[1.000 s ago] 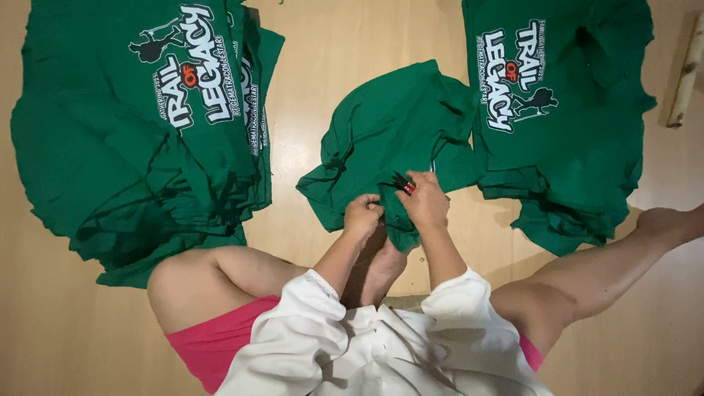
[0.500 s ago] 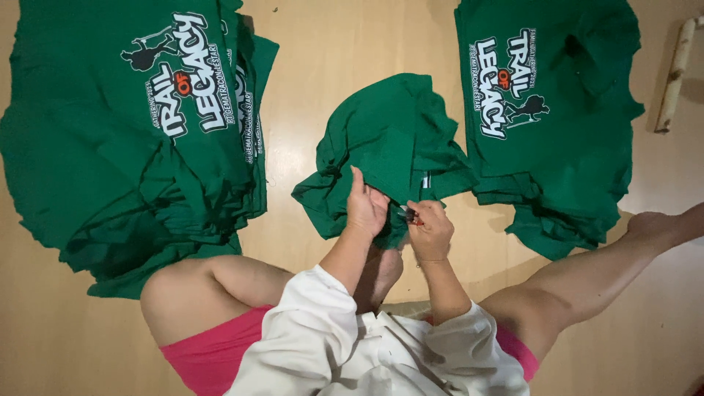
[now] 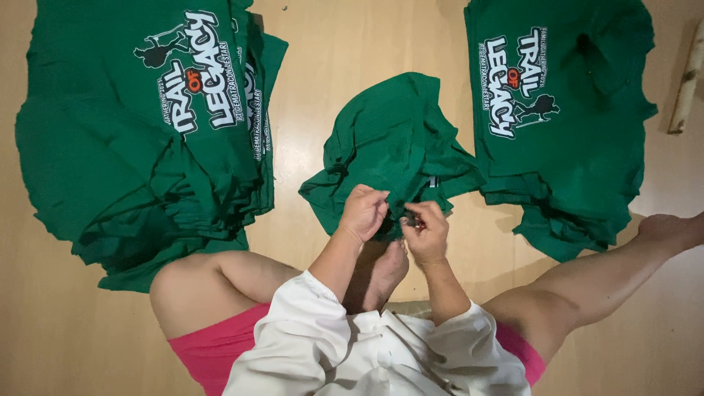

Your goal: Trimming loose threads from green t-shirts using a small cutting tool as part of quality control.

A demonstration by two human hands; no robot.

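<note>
Seated on a pale wooden floor (image 3: 367, 59), I work at a crumpled green shirt (image 3: 392, 143) that lies bunched in front of me, between two piles of matching shirts. My left hand (image 3: 363, 213) is curled tight, fingers pinching the near edge of the cloth; my right hand (image 3: 425, 231) sits just beside it, fingers narrow and closed on the same hem, with something small and dark between the fingertips that I cannot make out. The hands nearly touch, both right at the near edge of the shirt, above my tucked foot (image 3: 381, 271). To the left, a tall left pile (image 3: 139, 147) of green shirts spreads wide, its top one printed with a white and orange design. To the far right, a smaller right pile (image 3: 565, 125) shows the same print turned the other way. My right leg (image 3: 609, 286) stretches out past that pile, and a pale wooden stick (image 3: 687, 81) lies at the far right edge of the floor. No containers are in view.
</note>
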